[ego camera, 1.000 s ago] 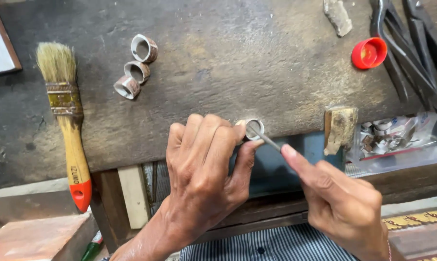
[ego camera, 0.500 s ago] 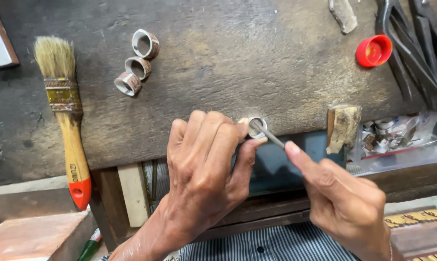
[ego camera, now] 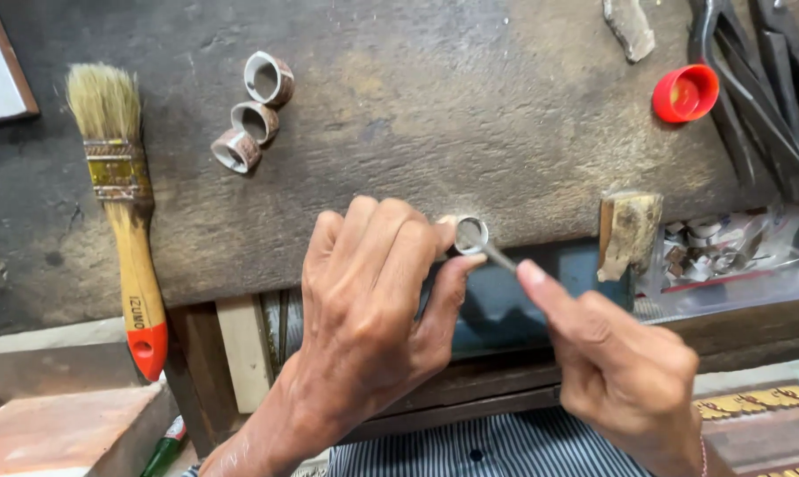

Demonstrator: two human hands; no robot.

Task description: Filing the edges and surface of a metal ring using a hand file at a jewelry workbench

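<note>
We've got the left hand (ego camera: 373, 309) pinching a small metal ring (ego camera: 471, 235) at centre frame, fingers curled tight around it and braced on the front edge of the workbench (ego camera: 470, 115). The right hand (ego camera: 625, 371) grips a thin file (ego camera: 498, 257), forefinger laid along it, with the tip in or right at the ring's opening; we can't tell how deep. To do this well, we'd keep the ring pressed against the bench edge so it can't twist, keep strokes short and in line with the bore, and use light pressure so the tip doesn't skid onto the fingertips (ego camera: 448, 231). Containers: a clear tray (ego camera: 753, 281) at mid right holds a jumble of small metal pieces, too blurred to sort. The red cap (ego camera: 685, 92) at upper right sits open side up and looks empty. Three finished-looking rings (ego camera: 255, 122) lie loose at upper left, just right of the paintbrush (ego camera: 121, 194). Dark pliers (ego camera: 753, 79) lie at upper right.
</note>
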